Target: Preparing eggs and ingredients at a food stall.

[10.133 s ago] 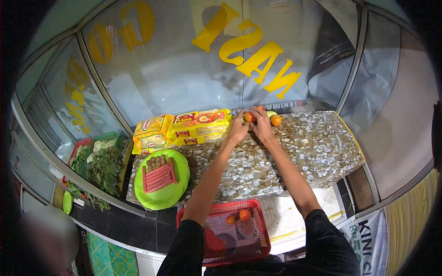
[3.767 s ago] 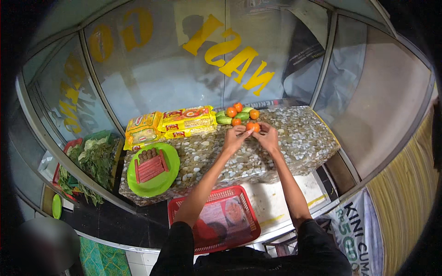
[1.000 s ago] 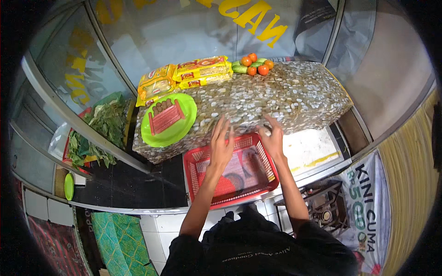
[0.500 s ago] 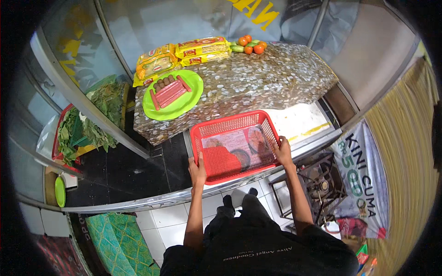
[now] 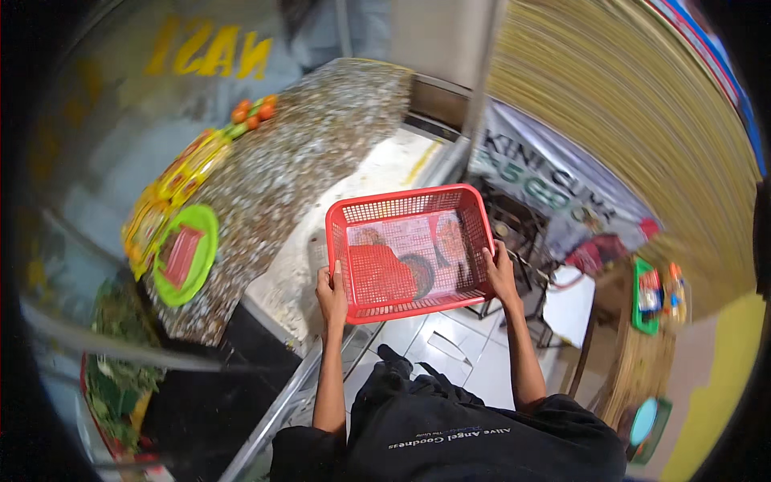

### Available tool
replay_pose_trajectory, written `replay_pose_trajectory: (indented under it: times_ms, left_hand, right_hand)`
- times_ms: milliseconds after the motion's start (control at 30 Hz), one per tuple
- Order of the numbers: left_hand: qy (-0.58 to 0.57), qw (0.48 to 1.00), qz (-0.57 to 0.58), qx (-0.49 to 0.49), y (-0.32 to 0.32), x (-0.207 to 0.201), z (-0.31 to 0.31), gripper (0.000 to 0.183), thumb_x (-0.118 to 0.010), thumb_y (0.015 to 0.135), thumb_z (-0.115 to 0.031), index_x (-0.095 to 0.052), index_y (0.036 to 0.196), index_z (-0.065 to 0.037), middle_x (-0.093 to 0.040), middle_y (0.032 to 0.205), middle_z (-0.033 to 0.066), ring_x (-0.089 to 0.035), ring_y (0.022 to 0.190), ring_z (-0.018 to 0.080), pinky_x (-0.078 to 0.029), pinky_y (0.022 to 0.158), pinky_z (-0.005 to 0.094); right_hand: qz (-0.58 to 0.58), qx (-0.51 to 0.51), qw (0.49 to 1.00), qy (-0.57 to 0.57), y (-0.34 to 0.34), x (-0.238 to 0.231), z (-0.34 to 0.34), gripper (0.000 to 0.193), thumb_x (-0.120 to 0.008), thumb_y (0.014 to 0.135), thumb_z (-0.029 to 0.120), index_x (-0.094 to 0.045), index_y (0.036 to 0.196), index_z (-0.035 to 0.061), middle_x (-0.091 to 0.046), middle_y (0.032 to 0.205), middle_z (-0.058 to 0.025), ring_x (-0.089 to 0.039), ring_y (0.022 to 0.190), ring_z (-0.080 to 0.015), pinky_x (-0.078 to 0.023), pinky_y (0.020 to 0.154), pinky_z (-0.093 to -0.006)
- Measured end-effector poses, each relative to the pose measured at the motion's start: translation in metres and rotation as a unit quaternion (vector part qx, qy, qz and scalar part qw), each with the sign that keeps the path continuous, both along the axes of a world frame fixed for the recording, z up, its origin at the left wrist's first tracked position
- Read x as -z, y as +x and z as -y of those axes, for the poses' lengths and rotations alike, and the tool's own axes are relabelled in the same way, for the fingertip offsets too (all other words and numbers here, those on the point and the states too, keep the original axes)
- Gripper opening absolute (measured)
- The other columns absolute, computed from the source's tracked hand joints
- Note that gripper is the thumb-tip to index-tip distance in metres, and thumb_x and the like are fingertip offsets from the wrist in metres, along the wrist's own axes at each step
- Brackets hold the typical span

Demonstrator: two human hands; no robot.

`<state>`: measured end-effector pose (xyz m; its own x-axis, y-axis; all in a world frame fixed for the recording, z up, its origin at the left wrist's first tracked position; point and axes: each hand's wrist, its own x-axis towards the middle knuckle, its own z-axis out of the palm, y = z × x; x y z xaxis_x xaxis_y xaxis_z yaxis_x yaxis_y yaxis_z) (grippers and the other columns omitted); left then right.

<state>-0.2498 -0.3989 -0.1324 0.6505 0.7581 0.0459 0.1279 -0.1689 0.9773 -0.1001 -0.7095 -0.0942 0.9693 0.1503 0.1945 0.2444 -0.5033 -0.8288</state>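
Note:
I hold a red plastic basket (image 5: 414,311) with mesh walls out in front of my body, over the counter's edge and the tiled floor. Its bottom shows a pinkish printed surface (image 5: 405,241) with pictures of food, and no loose items are visible inside. My left hand (image 5: 332,299) grips the left wall, thumb up at the rim. On the opposite wall my right hand (image 5: 500,275) is closed in the same way. The fingers beneath the basket are partly hidden.
Left, a pebble-patterned counter (image 5: 273,177) bears a green plate (image 5: 210,249) with sausages, yellow packets (image 5: 189,169) and tomatoes (image 5: 253,122). Leafy vegetables (image 5: 120,386) sit lower left. A stove (image 5: 514,221) and banner (image 5: 554,173) stand right, beside a wooden shelf (image 5: 642,369) with a green tray (image 5: 645,297).
My body and view have turned right, so the counter has swung to the left. The basket has come away from the counter in both hands. A wooden shelf shows at the right.

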Motion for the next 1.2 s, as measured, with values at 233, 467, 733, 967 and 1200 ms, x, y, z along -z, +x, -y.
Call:
replay_pose_trajectory:
  times_ms: [233, 467, 733, 967, 1200]
  left_hand:
    - [0.02, 0.976, 0.082, 0.203, 0.015, 0.001, 0.104, 0.03, -0.052, 0.094, -0.029, -0.053, 0.089, 0.001, -0.049, 0.064, 0.0049, -0.043, 0.058, 0.0115, -0.038, 0.054, 0.0296]
    - [-0.006, 0.895, 0.0, 0.447, -0.032, -0.009, 0.244, 0.032, -0.05, 0.094, -0.03, -0.055, 0.092, 0.001, -0.055, 0.067, 0.0055, -0.047, 0.061, 0.0096, -0.039, 0.055, 0.0282]
    - [0.033, 0.752, -0.003, 0.658, -0.102, 0.0, 0.394, 0.036, -0.049, 0.093, -0.032, -0.058, 0.098, 0.003, -0.061, 0.074, 0.0133, -0.055, 0.068, 0.0183, -0.043, 0.065, 0.0341]
    - [0.047, 0.684, 0.013, 0.728, -0.12, 0.001, 0.467, 0.038, -0.05, 0.093, -0.033, -0.06, 0.101, 0.003, -0.061, 0.072, 0.0131, -0.054, 0.063, 0.016, -0.043, 0.059, 0.0327]
    - [0.059, 0.623, 0.006, 0.78, -0.077, 0.008, 0.531, 0.046, -0.051, 0.092, -0.04, -0.061, 0.101, 0.004, -0.062, 0.072, 0.0157, -0.057, 0.063, 0.018, -0.044, 0.058, 0.033]
  right_hand:
    - [-0.031, 0.234, 0.972, 0.008, -0.14, -0.014, 0.128, 0.04, -0.05, 0.092, 0.024, -0.048, 0.123, -0.002, -0.059, 0.112, -0.0201, -0.058, 0.102, -0.0251, -0.043, 0.088, -0.0343]
    - [-0.028, 0.471, 0.882, 0.011, -0.341, 0.006, 0.235, 0.036, -0.044, 0.094, 0.023, -0.048, 0.124, 0.0027, -0.062, 0.102, -0.024, -0.061, 0.098, -0.036, -0.046, 0.083, -0.0398]
    - [-0.06, 0.677, 0.733, 0.031, -0.536, 0.006, 0.273, 0.037, -0.045, 0.093, 0.02, -0.05, 0.124, 0.0003, -0.063, 0.106, -0.0206, -0.061, 0.1, -0.0297, -0.044, 0.087, -0.0362]
    - [-0.035, 0.755, 0.653, 0.043, -0.585, 0.018, 0.273, 0.033, -0.045, 0.093, 0.017, -0.052, 0.12, -0.0005, -0.063, 0.104, -0.0208, -0.062, 0.097, -0.0301, -0.045, 0.085, -0.0365]
    - [-0.052, 0.798, 0.597, 0.062, -0.559, 0.004, 0.28, 0.033, -0.044, 0.093, 0.016, -0.052, 0.12, -0.0011, -0.063, 0.103, -0.021, -0.062, 0.096, -0.0308, -0.045, 0.085, -0.0362]
